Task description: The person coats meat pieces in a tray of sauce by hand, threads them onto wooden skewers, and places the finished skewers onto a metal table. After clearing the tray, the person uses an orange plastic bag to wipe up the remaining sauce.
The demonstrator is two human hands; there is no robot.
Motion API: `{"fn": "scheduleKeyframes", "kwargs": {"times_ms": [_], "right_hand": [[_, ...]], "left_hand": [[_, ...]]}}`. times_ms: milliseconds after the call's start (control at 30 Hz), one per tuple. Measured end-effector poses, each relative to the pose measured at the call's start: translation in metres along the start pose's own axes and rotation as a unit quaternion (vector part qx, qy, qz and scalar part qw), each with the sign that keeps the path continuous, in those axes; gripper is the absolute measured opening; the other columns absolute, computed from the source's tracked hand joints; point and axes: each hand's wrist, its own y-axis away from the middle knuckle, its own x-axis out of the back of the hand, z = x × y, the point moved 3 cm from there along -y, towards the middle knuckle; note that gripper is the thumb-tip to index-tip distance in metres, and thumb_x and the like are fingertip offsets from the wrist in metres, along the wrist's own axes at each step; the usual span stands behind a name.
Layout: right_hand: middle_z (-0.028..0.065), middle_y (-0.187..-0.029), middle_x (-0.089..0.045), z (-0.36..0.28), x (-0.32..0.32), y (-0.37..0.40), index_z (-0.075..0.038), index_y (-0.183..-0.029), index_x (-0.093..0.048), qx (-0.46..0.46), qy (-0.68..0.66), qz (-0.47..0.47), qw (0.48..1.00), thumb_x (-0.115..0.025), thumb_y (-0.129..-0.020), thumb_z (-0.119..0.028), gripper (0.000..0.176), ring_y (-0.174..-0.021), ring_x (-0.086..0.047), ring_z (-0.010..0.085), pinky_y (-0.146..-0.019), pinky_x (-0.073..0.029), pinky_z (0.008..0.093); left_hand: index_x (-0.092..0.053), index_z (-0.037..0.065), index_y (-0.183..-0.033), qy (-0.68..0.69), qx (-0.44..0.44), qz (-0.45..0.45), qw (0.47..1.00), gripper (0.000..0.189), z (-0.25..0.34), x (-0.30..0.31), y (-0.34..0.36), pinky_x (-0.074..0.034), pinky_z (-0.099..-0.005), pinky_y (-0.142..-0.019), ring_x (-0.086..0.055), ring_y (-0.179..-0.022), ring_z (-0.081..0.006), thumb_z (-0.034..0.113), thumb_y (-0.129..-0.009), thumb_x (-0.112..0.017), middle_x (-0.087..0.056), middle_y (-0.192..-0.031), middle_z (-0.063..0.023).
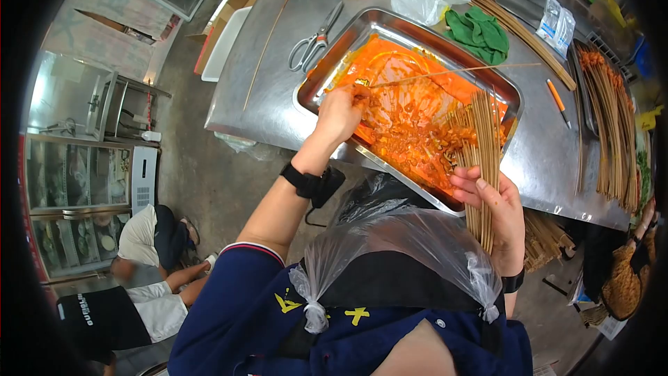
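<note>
1. Nearest, right of centre, the right hand (504, 212) is closed around a bundle of sticks (488, 132), their upper ends over the tray. A firm but unsqueezed hold should keep them aligned; their bare lower ends look the cleaner place to grip.
2. At centre, the left hand (341, 113) has its fingers bunched at the saucy end of a single stick (501, 66). Whether they pinch it I cannot tell. Fingertips are best kept clear of the point.
3. Beneath both, the metal tray (312, 94) holds orange-red sauce (398, 129); working low over it would likely limit drips.
4. Beyond, upper centre, lie scissors (316, 43) and a green cloth (478, 33), probably handy for slippery fingers.
</note>
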Motion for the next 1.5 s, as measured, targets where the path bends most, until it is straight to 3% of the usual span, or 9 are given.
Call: {"fn": "scheduleKeyframes", "kwargs": {"times_ms": [200, 500, 567, 800, 900, 1033, 1067, 1200, 1500], "right_hand": [[0.0172, -0.101, -0.058, -0.001, 0.001, 0.001, 0.003, -0.100, -0.053, -0.001, 0.010, 0.017, 1.000, -0.048, -0.086, -0.007, 0.018, -0.093, -0.059, 0.0228, -0.079, -0.050, 0.0305], [0.0161, -0.100, -0.059, 0.000, 0.004, 0.002, 0.002, -0.099, -0.053, 0.006, 0.012, 0.018, 1.000, -0.048, -0.086, -0.008, 0.016, -0.090, -0.060, 0.0211, -0.076, -0.050, 0.0290], [0.0161, -0.100, -0.059, 0.000, 0.006, 0.004, 0.002, -0.099, -0.053, 0.011, 0.011, 0.022, 1.000, -0.049, -0.086, -0.008, 0.016, -0.090, -0.061, 0.0210, -0.076, -0.051, 0.0285], [0.0157, -0.098, -0.059, 0.001, 0.004, 0.005, 0.002, -0.099, -0.053, 0.006, 0.017, 0.018, 1.000, -0.049, -0.086, -0.007, 0.016, -0.088, -0.061, 0.0206, -0.075, -0.051, 0.0283], [0.0154, -0.098, -0.059, 0.000, 0.006, 0.003, 0.003, -0.099, -0.052, 0.003, 0.013, 0.017, 1.000, -0.049, -0.086, -0.007, 0.017, -0.088, -0.061, 0.0201, -0.075, -0.051, 0.0280], [0.0152, -0.098, -0.059, 0.004, 0.006, 0.002, 0.003, -0.100, -0.052, -0.007, 0.025, 0.002, 1.000, -0.050, -0.086, -0.008, 0.017, -0.087, -0.061, 0.0190, -0.074, -0.051, 0.0275], [0.0153, -0.099, -0.059, 0.005, 0.005, 0.001, 0.003, -0.100, -0.052, -0.014, 0.031, 0.000, 0.999, -0.050, -0.086, -0.008, 0.017, -0.087, -0.061, 0.0187, -0.074, -0.051, 0.0274], [0.0153, -0.099, -0.059, 0.007, 0.006, 0.000, 0.003, -0.100, -0.052, -0.011, 0.031, -0.004, 0.999, -0.050, -0.086, -0.008, 0.018, -0.087, -0.061, 0.0184, -0.074, -0.051, 0.0271], [0.0153, -0.099, -0.059, 0.009, 0.006, -0.001, 0.003, -0.100, -0.052, -0.014, 0.041, -0.009, 0.999, -0.050, -0.086, -0.007, 0.018, -0.086, -0.061, 0.0184, -0.073, -0.051, 0.0267]], "left_hand": [[-0.059, 0.000, -0.083, -0.158, -0.046, -0.070, 0.984, 0.015, 0.015, -0.017, -0.006, -0.045, -0.0412, -0.064, -0.056, -0.075, -0.0373, 0.010, -0.072, -0.056, -0.058, -0.078, -0.0216], [-0.058, 0.000, -0.078, -0.031, -0.089, -0.190, 0.977, 0.012, 0.036, -0.032, 0.016, -0.045, -0.0397, -0.065, -0.057, -0.074, -0.0361, 0.009, -0.070, -0.058, -0.058, -0.073, -0.0191], [-0.058, 0.000, -0.080, -0.014, -0.126, -0.085, 0.988, 0.014, 0.042, -0.029, 0.017, -0.046, -0.0395, -0.066, -0.057, -0.074, -0.0355, 0.009, -0.069, -0.060, -0.059, -0.071, -0.0182], [-0.056, -0.002, -0.073, -0.116, -0.179, -0.167, 0.963, 0.012, 0.059, -0.056, 0.026, -0.046, -0.0446, -0.060, -0.055, -0.067, -0.0407, 0.009, -0.069, -0.058, -0.056, -0.069, -0.0218], [-0.058, -0.002, -0.076, -0.034, -0.110, -0.196, 0.974, 0.015, 0.035, -0.058, 0.017, -0.045, -0.0444, -0.060, -0.054, -0.068, -0.0413, 0.011, -0.069, -0.059, -0.057, -0.073, -0.0229], [-0.062, -0.002, -0.086, 0.225, 0.033, -0.242, 0.943, 0.025, 0.052, -0.029, 0.012, -0.046, -0.0316, -0.064, -0.059, -0.070, -0.0190, 0.021, -0.076, -0.061, -0.063, -0.077, -0.0111], [-0.064, 0.000, -0.089, 0.209, 0.060, -0.253, 0.943, 0.024, 0.039, -0.034, 0.009, -0.044, -0.0229, -0.063, -0.054, -0.067, -0.0087, 0.022, -0.084, -0.056, -0.061, -0.076, -0.0001], [-0.063, 0.000, -0.094, 0.184, 0.158, -0.307, 0.921, 0.026, 0.030, -0.025, 0.005, -0.043, -0.0218, -0.060, -0.053, -0.066, -0.0083, 0.023, -0.086, -0.053, -0.060, -0.075, -0.0024], [-0.061, 0.000, -0.102, 0.211, 0.064, -0.274, 0.936, 0.025, 0.031, -0.022, 0.004, -0.046, -0.0206, -0.060, -0.056, -0.066, -0.0086, 0.018, -0.085, -0.056, -0.061, -0.077, -0.0030]]}}
